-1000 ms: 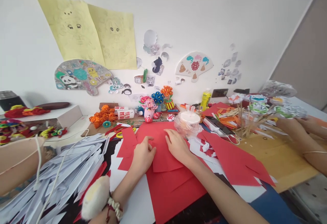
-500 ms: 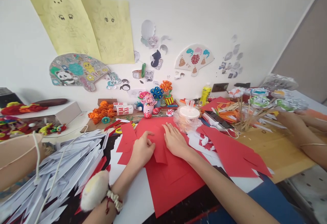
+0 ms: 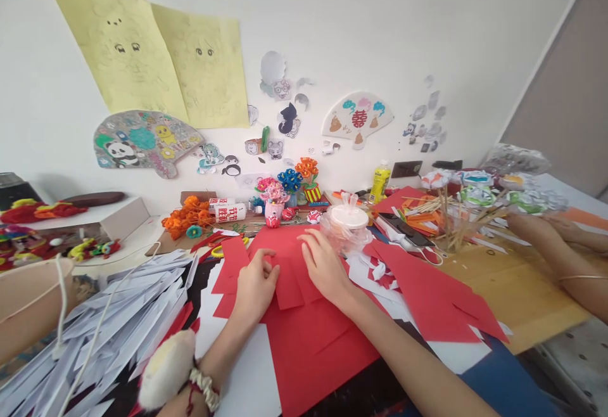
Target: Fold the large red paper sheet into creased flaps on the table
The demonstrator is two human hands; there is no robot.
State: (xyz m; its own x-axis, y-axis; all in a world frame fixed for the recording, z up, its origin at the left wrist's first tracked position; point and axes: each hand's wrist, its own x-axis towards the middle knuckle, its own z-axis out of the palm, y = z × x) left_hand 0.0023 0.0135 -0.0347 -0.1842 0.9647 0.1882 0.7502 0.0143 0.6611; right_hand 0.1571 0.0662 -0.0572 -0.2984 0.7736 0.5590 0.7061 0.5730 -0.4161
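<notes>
My left hand [image 3: 257, 282] rests on the red paper with its fingers curled in. Its thumb and forefinger lie at the left edge of a narrow red paper strip [image 3: 289, 290]; whether they grip anything is hidden. My right hand [image 3: 325, 268] lies to the right of the strip, fingers stretched out and touching the red paper. Beneath both hands, several red sheets [image 3: 316, 357] overlap, with white paper [image 3: 251, 369] showing at the left. Around my left wrist are a pale scrunchie [image 3: 204, 388] and a fluffy white ball [image 3: 167, 369].
A heap of folded white paper strips [image 3: 123, 315] lies left. Yellow-handled scissors [image 3: 217, 251], a lidded plastic cup [image 3: 349, 217] and craft flowers [image 3: 270, 192] stand behind. More red sheets [image 3: 441, 303] lie right. Other people's arms reach in: one left [image 3: 33, 296], one right [image 3: 555, 249].
The view has tilted slightly upward. My left forefinger has bent in a little, and my right fingers are slightly more arched. The red strip stays at about the same place on the sheets.
</notes>
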